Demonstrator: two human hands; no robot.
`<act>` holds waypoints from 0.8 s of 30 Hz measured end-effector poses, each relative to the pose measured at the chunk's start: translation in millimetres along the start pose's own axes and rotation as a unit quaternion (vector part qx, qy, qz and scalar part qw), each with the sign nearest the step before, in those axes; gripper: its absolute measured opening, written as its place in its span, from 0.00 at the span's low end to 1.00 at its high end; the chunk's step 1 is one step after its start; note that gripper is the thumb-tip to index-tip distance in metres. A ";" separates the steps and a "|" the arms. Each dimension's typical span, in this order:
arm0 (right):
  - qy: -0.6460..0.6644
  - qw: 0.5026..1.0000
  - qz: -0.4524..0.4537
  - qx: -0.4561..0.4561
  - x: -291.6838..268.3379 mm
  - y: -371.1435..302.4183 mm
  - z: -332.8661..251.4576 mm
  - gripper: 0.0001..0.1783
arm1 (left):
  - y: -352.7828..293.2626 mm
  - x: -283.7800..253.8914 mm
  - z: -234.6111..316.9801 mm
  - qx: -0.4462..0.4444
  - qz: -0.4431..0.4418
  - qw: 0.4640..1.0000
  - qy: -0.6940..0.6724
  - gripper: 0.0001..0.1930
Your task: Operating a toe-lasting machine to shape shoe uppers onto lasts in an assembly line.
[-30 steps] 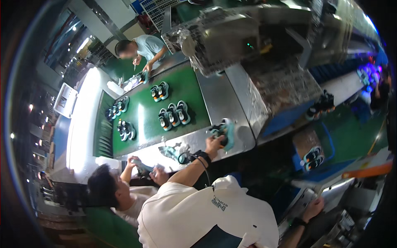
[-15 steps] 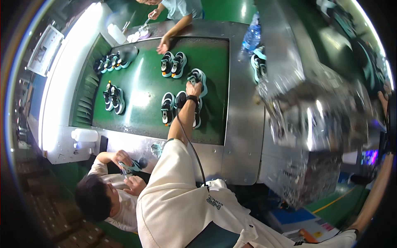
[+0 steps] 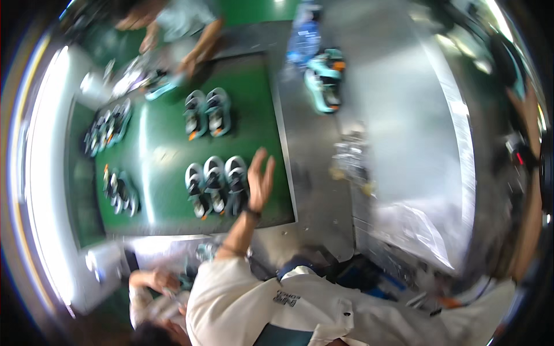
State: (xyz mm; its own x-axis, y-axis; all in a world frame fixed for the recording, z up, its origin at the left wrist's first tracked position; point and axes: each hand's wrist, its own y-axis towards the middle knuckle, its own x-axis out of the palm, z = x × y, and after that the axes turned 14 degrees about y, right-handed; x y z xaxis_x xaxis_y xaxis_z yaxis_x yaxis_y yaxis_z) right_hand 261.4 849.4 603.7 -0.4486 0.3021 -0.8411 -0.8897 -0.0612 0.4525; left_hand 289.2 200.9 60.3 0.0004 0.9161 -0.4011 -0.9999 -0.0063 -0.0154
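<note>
plainly, the left hand (image 3: pixel 261 181) has fingers spread beside three shoes (image 3: pixel 214 181). the right hand (image 3: pixel 524 109) is blurred, its fingers impossible to tell.

small dark lettering (image 3: pixel 284 298), two lines, printed on wearer's cream top (image 3: pixel 231 300)

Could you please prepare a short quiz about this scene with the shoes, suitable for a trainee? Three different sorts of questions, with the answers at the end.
1. Count: how many shoes are in the row of shoes beside the wearer's left hand?
2. True or false: that hand is gripping a shoe.
3. Fill in the blank: the surface under that row is coloured ____.

Key:
1. Three.
2. False; it is open and empty, at the right end of the row.
3. Green.
</note>
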 end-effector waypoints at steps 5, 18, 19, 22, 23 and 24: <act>0.107 0.976 0.144 0.120 -119.8 -89.5 -202.1 0.35 | -174.3 -13.8 181.5 -0.073 -0.401 0.877 -0.256 0.17; 0.049 0.920 0.150 0.358 -257.9 -493.6 -359.0 0.37 | -418.6 86.4 413.7 0.160 -0.573 0.693 -0.407 0.58; 0.034 0.909 0.148 0.388 -259.5 -524.3 -361.9 0.36 | -441.2 102.2 422.1 0.247 -0.533 0.694 -0.416 0.49; 0.060 0.880 0.119 0.456 -312.9 -618.3 -390.6 0.39 | -493.7 128.9 417.6 0.222 -0.719 0.552 -0.360 0.33; 0.083 0.835 0.239 0.490 -329.2 -653.6 -402.2 0.39 | -520.7 128.4 416.9 0.128 -0.781 0.501 -0.351 0.29; 0.105 0.776 0.356 0.510 -341.8 -688.7 -413.4 0.40 | -548.0 126.1 418.3 0.079 -0.825 0.442 -0.344 0.27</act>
State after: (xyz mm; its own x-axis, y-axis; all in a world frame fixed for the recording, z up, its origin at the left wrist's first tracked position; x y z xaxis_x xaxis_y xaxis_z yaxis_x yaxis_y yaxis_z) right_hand 992.2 395.0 457.1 -0.8946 0.3689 -0.2524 0.0721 0.6763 0.7331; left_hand 830.3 487.5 401.3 0.7801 -0.4726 0.4099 0.3628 0.8756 0.3190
